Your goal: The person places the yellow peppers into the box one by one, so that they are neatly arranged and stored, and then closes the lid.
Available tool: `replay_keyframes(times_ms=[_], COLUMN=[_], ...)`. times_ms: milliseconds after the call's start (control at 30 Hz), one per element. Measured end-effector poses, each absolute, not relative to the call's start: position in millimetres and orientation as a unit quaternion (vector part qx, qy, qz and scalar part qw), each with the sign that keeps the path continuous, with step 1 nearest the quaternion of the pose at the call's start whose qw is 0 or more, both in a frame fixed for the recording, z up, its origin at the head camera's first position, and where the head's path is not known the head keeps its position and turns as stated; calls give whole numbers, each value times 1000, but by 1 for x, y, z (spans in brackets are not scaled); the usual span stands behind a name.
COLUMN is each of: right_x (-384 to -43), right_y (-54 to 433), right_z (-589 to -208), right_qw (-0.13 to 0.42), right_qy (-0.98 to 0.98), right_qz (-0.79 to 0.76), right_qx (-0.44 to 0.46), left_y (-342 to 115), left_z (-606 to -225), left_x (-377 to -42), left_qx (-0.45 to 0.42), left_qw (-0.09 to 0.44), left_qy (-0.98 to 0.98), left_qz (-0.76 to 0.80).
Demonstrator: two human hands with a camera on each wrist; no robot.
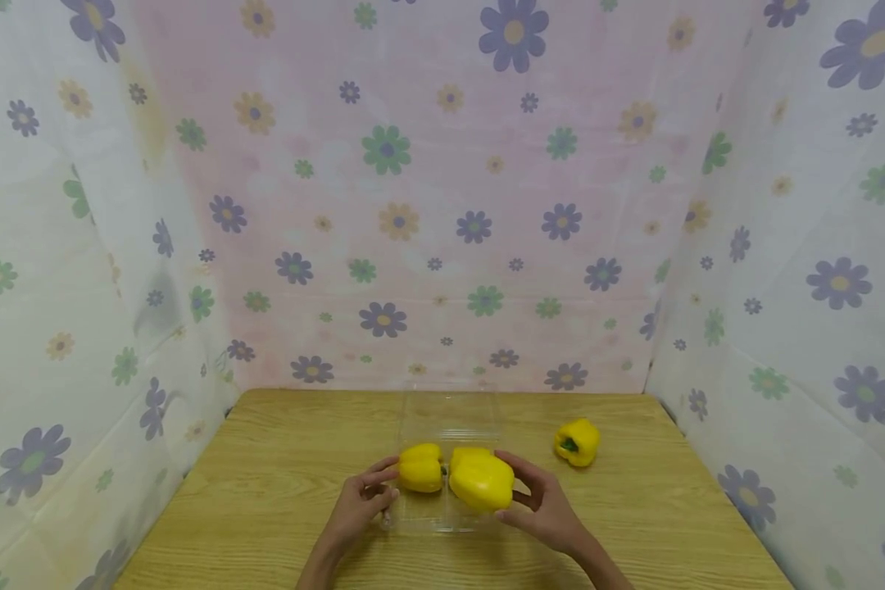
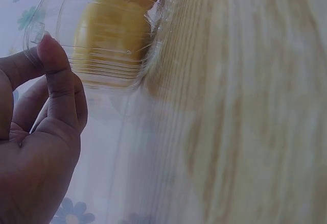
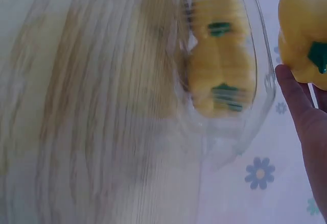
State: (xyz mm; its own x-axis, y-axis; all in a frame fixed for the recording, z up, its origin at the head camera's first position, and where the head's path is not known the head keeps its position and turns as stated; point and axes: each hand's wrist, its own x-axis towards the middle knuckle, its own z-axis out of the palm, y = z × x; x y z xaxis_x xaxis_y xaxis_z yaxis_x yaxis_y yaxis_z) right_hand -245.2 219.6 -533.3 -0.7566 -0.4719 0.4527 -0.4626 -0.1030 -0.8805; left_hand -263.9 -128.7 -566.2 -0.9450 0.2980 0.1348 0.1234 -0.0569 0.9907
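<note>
A clear plastic clamshell container (image 1: pixel 446 524) lies on the table with its lid (image 1: pixel 450 416) folded back. My left hand (image 1: pixel 357 510) pinches its left rim between thumb and finger, plainly seen in the left wrist view. Inside sits a yellow bell pepper (image 1: pixel 419 469) on the left; another yellow pepper (image 1: pixel 466 451) is partly hidden on the right. My right hand (image 1: pixel 551 506) holds a third yellow bell pepper (image 1: pixel 485 483) above the container's right side. In the right wrist view this held pepper (image 3: pixel 302 32), green stem showing, is higher than the container wall.
One more yellow bell pepper (image 1: pixel 578 442) lies on the wooden table (image 1: pixel 280 467), right of the container. Flower-patterned cloth (image 1: pixel 442 270) hangs behind the table and along both sides.
</note>
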Motion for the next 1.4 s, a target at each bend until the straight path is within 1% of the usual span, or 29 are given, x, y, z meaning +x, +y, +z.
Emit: replay_keyframes(times_ms=[533, 800, 1167, 1400], right_x=[-253, -257, -265, -265], right_y=[182, 169, 157, 152], right_z=[-541, -536, -541, -539], right_qw=[103, 112, 122, 147], right_qy=[712, 725, 737, 743], right_qz=[-620, -602, -576, -560], right_qx=[-314, -314, -333, -337], left_y=[-127, -127, -126, -128], left_z=[-567, -566, -565, -566], left_x=[-265, -265, -265, -265], left_qx=[133, 134, 135, 136], left_qw=[72, 67, 59, 66], left_qy=[691, 691, 705, 703], left_qz=[707, 707, 693, 695])
